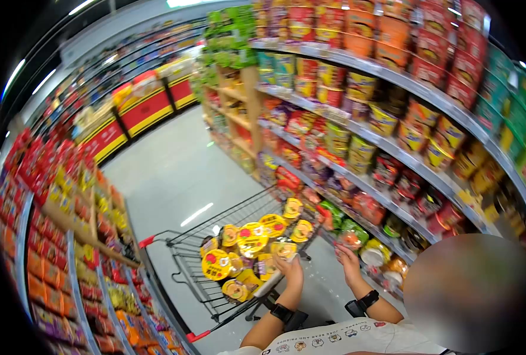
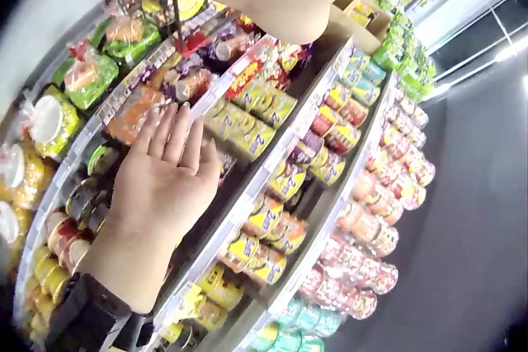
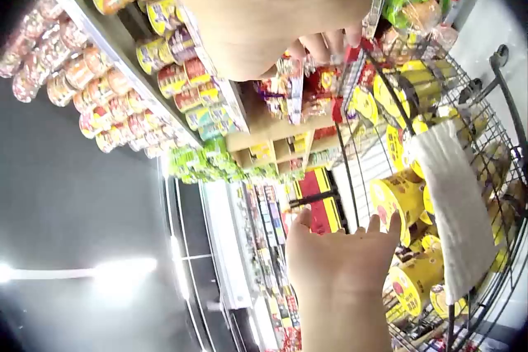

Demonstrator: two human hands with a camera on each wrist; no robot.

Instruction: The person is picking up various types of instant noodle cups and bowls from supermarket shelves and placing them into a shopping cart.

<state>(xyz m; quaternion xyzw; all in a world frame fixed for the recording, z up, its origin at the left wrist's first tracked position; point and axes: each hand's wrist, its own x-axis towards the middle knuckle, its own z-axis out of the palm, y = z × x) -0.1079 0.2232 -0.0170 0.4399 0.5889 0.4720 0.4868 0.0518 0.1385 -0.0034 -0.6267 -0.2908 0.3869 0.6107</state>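
Palm up with fingers extended, my right hand (image 2: pixel 169 174) is in front of the packed noodle shelves (image 2: pixel 256 133) in the left wrist view; nothing lies on its palm. In the head view, my left hand (image 1: pixel 289 269) is over the near end of a wire shopping cart (image 1: pixel 186 269), overlapping the cup noodles there. The right wrist view shows this left hand (image 3: pixel 342 253) with fingers pointing away and no object held. Inside the cart is a pile of yellow cup noodles (image 1: pixel 252 239). A white cover (image 3: pixel 454 203) wraps its handle.
Shelves of noodle tubs (image 1: pixel 360 86) rise on the right, with bagged goods (image 1: pixel 351 234) low down. Red packets (image 1: pixel 44 236) line the left side. Floor (image 1: pixel 156 160) runs toward red and yellow bins (image 1: pixel 147 112). A blurred round patch (image 1: pixel 473 290) covers the lower right.
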